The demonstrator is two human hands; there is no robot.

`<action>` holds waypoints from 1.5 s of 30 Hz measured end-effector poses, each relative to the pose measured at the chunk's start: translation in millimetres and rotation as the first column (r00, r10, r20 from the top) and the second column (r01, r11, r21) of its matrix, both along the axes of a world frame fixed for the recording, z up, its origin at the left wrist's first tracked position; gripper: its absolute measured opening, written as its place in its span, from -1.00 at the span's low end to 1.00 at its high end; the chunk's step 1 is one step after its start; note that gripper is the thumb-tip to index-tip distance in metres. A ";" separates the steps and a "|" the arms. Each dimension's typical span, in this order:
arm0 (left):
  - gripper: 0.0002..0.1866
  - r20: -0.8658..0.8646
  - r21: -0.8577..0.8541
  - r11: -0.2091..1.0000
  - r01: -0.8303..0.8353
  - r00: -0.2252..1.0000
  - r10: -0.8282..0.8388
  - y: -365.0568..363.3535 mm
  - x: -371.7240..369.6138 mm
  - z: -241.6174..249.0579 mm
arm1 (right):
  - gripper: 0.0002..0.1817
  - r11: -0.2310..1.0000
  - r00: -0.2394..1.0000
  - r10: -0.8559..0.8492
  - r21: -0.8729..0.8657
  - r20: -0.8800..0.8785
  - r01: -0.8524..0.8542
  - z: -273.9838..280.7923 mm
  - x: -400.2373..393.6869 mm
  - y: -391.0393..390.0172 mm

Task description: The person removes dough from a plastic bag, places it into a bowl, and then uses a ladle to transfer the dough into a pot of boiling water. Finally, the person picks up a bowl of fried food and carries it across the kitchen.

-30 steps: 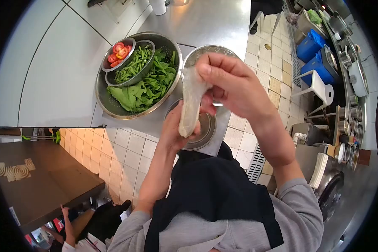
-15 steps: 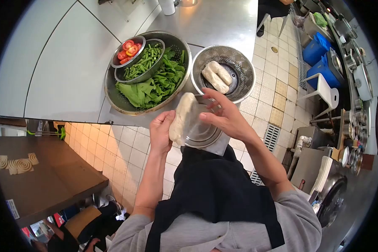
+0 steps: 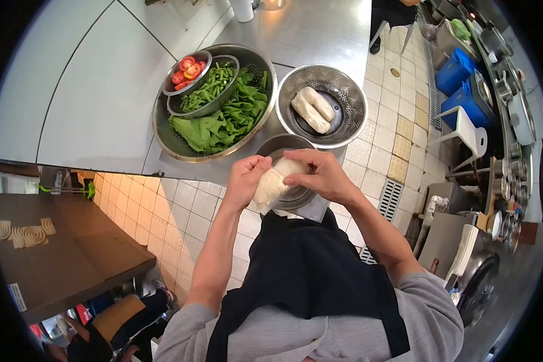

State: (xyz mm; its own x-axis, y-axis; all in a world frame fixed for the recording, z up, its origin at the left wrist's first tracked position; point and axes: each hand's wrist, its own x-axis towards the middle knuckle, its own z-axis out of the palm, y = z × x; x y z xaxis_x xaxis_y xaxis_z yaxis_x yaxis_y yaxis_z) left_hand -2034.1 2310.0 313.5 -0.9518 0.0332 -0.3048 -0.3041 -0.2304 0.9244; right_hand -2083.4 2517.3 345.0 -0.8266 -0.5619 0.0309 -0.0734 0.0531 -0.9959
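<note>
Roll [image 3: 270, 188] pinched by nearly closed left hand [image 3: 243, 180] and right hand [image 3: 324, 174] over small bowl [image 3: 301, 197], likely needs light grip both sides, 2 other rolls [image 3: 309, 113] in colander [image 3: 351, 120].

Brightly lit, with white glare across the steel counter [image 3: 320, 36] and a warm orange glow on the floor tiles [image 3: 133, 208] at left. Strongly bowed by fisheye, corners black.

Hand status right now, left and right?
Left hand: closed, gripping the pale lump over the small bowl.
Right hand: closed, thumb and fingers pinching the same lump.
</note>
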 end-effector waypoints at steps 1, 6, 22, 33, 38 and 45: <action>-0.72 0.004 0.049 0.998 0.030 1.000 -0.030 2.0 -1.0 -0.5 | -0.60 1.000 1.000 0.002 0.030 -0.023 -0.001 3.4 0.8 1.0; -0.67 0.032 0.062 0.993 0.098 0.994 -0.100 20.9 -3.8 3.9 | -0.69 0.990 0.914 0.056 0.141 -0.402 0.001 1.7 -0.5 0.5; -0.69 -0.013 -0.214 0.977 -0.016 1.000 0.014 31.3 11.4 10.4 | -0.67 0.878 0.777 -0.415 0.016 -0.474 0.479 -21.7 -3.1 -9.9; -0.78 -0.055 -0.036 0.994 -0.104 0.993 0.102 31.1 5.6 -5.4 | -0.74 0.948 0.949 -0.315 -0.044 0.028 0.316 -30.8 -2.5 -18.0; -0.75 0.201 0.267 0.896 -0.355 0.930 0.309 29.1 -5.1 -9.2 | -0.79 0.884 0.906 -0.394 -0.205 0.158 0.420 -33.5 13.4 -10.3; -0.57 0.229 0.400 0.874 -0.277 0.953 0.198 36.4 -2.7 5.7 | -0.60 0.911 0.923 -0.385 -0.164 -0.005 0.379 -34.9 22.4 -11.6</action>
State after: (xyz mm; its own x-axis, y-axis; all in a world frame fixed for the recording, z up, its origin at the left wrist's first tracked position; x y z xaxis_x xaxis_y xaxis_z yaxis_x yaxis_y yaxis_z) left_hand -2036.8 2346.4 319.3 -0.8795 -0.0239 -0.4752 -0.3376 -0.6723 0.6588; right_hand -2061.0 2505.7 310.1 -0.9739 -0.1886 0.1264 -0.1147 -0.0719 -0.9908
